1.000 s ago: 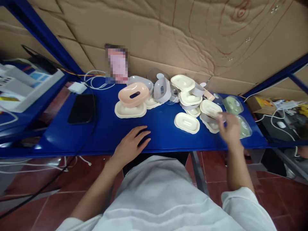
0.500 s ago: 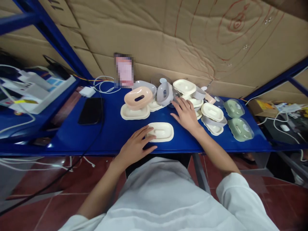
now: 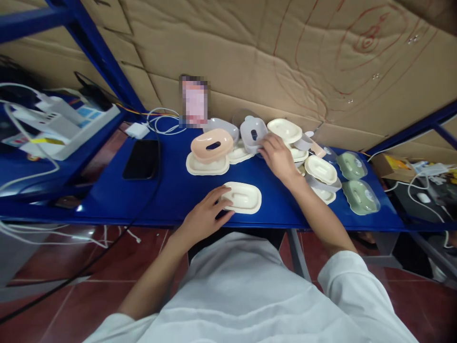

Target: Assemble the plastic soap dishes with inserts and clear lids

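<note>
My left hand (image 3: 205, 214) lies over the left end of a cream oval tray (image 3: 246, 197) near the table's front edge. Its fingers are on top and the thumb is along the near side. The tray has a long raised ridge in its middle. Farther back, my right hand (image 3: 277, 156) pinches the right edge of a grey oval dish (image 3: 253, 133) with a dark slot, its fingertips partly hidden. Left of that dish, a peach oval dish (image 3: 210, 144) with a slot rests on another cream tray (image 3: 207, 167).
More cream trays (image 3: 321, 170) and grey dishes pile up on the right, beside two green dishes (image 3: 360, 196) under clear covers. A black phone (image 3: 141, 159) and a white charger (image 3: 137, 130) lie on the blue table (image 3: 107, 197). Cardboard (image 3: 235, 57) stands behind.
My right hand has closed its spread fingers onto the grey dish, which is turned slightly. The cream tray under my left hand has rotated a little. The camera view has shifted.
</note>
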The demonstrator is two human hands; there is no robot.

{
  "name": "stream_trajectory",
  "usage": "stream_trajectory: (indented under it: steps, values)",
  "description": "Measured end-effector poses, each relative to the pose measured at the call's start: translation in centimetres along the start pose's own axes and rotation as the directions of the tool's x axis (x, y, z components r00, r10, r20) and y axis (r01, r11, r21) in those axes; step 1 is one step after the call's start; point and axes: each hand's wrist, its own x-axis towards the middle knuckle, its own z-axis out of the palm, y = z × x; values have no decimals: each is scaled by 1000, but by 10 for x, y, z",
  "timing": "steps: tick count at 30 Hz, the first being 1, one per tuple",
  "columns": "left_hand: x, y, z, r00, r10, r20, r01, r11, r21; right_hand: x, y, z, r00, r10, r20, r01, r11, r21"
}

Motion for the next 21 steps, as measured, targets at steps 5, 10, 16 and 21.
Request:
stream_trajectory:
  steps: [5,10,16,21]
  values:
    - [0,4,-4,996,-86,-23,86,996,-16,-85,-23,-32,997,-1,-78,26,946,322]
    - [4,4,-6,1000,3,-16,-2,997,71,-138,-57,-15,997,-44,56,18,914,406]
    - [2,1,-4,998,31,-48,-26,996,91,-126,-85,4,983,-162,83,138,961,240]
    - [2,-1,-4,997,45,-68,-35,988,148,-121,-83,7,962,-213,171,164,951,262]
